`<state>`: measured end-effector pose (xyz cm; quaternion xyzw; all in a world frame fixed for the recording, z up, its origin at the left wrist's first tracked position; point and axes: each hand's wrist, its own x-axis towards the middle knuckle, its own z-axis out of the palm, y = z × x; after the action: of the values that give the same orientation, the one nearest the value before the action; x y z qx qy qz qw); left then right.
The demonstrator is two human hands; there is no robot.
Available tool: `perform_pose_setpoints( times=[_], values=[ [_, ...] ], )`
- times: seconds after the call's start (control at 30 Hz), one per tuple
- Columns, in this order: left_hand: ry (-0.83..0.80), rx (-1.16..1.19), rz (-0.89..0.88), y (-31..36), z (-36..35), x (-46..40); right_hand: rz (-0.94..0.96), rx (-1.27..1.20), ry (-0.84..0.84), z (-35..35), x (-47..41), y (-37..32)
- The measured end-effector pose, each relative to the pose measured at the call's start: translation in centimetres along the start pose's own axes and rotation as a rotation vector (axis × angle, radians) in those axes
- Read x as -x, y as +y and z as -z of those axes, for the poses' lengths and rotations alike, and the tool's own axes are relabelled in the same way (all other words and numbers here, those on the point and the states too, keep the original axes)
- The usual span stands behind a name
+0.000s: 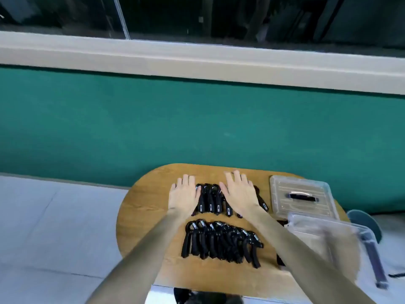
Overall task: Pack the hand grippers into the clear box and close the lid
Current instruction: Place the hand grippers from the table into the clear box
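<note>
Black hand grippers lie in two rows on a small oval wooden table (151,218). The far row (211,200) lies between and partly under my hands; the near row (221,242) sits closer to me, untouched. My left hand (184,194) lies flat with spread fingers at the far row's left end. My right hand (238,194) lies flat, palm down, over the far row's right part. The clear box (324,235) stands at the table's right edge, blurred. Its clear lid (302,196) with a black handle lies flat behind the box.
A green wall panel (197,128) rises just behind the table, with a white ledge and glass above. Pale floor lies to the left. A round teal seat (366,222) shows to the right of the table, and a dark stool is below the near edge.
</note>
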<state>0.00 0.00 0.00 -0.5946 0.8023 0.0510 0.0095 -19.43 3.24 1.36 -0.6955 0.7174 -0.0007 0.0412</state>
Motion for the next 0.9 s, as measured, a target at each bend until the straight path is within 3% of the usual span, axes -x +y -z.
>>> perform_pose_setpoints(
  times=[0.1, 0.23, 0.53, 0.77, 0.9],
  values=[
    [-0.103, 0.074, 0.02, -0.8, -4.2, 1.1, -0.021, -0.012, -0.054, -3.3, 0.1, -0.3],
    [-0.204, 0.114, 0.07, -1.3, -10.5, 3.5, 0.084, 0.047, -0.087, -8.8, -0.3, -0.7],
    [-0.428, 0.066, 0.076, -3.0, -22.1, 6.5, 0.148, -0.018, -0.191, -20.0, -2.9, -3.2],
    [-0.445, 0.208, 0.081, -2.5, -27.9, 8.3, 0.089, -0.085, -0.184, -25.9, -4.2, -4.4],
    [-0.39, 0.294, 0.17, -1.0, -30.2, 8.8, 0.089, -0.124, -0.146, -28.2, -4.9, -5.6]
  ],
)
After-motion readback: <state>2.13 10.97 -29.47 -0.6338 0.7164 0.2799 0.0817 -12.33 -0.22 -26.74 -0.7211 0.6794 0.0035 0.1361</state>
